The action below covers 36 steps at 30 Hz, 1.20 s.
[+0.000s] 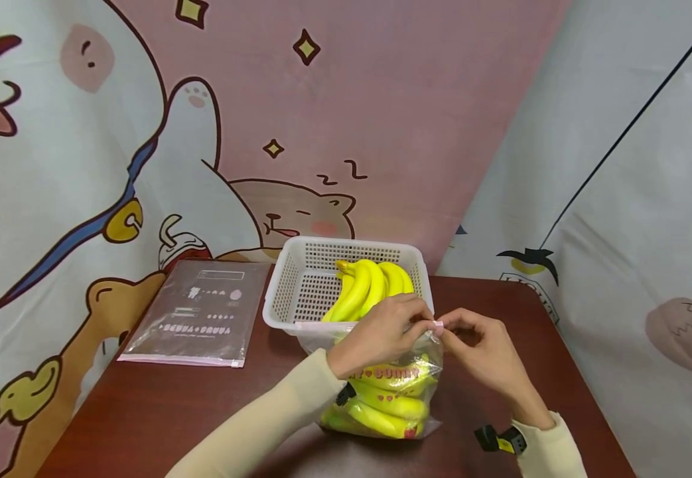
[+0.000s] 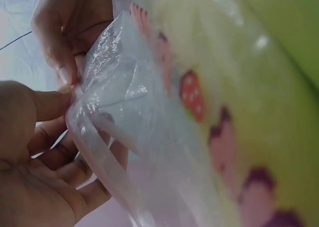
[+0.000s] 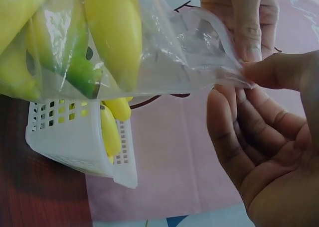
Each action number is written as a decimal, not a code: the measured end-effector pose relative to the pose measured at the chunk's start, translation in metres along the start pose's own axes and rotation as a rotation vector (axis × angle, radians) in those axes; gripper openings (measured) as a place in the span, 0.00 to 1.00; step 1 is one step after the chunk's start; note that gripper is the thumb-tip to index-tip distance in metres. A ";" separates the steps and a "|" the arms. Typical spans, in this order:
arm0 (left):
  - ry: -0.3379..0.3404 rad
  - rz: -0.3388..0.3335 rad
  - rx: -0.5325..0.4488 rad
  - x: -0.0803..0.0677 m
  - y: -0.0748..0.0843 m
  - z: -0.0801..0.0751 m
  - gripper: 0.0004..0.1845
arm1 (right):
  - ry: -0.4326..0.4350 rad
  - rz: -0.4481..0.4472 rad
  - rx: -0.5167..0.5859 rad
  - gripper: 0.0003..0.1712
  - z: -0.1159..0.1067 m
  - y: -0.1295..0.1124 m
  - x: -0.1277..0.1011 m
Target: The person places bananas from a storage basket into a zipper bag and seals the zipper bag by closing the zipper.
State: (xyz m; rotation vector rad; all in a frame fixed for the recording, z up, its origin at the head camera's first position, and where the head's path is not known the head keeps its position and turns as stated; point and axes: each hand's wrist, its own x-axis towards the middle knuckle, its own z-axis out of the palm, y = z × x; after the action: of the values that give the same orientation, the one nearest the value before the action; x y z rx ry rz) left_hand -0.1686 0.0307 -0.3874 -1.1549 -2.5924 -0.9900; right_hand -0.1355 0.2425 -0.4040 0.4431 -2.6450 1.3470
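A clear zip bag with a pink zip strip and pink lettering stands upright on the table, holding yellow bananas. My left hand pinches the zip edge close to its right corner. At that same corner, the thumb and fingertips of my right hand pinch the strip, almost touching the left fingers. The left wrist view shows the bag's crumpled corner between both hands. In the right wrist view, greenish banana ends show through the plastic, and the right hand's other fingers are curled loosely.
Directly behind the bag is a white perforated basket with more bananas in its right part. A flat, matching zip bag lies on the left of the dark red table. Printed cloth hangs behind.
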 end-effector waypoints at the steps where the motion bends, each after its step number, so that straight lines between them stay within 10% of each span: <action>1: -0.003 0.001 -0.013 0.000 -0.001 0.000 0.07 | 0.007 -0.015 -0.002 0.01 -0.001 0.001 0.000; 22: -0.076 -0.022 0.007 -0.008 -0.030 -0.007 0.05 | 0.157 -0.034 -0.109 0.05 0.001 0.005 -0.001; 36: -0.079 0.011 -0.027 -0.008 -0.027 -0.010 0.06 | -0.010 -0.191 -0.255 0.11 -0.016 -0.008 0.013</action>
State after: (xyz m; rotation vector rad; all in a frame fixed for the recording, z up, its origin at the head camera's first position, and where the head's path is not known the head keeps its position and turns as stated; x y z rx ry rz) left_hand -0.1831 0.0064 -0.3961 -1.2378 -2.6382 -0.9991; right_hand -0.1451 0.2486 -0.3857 0.6468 -2.6531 0.9410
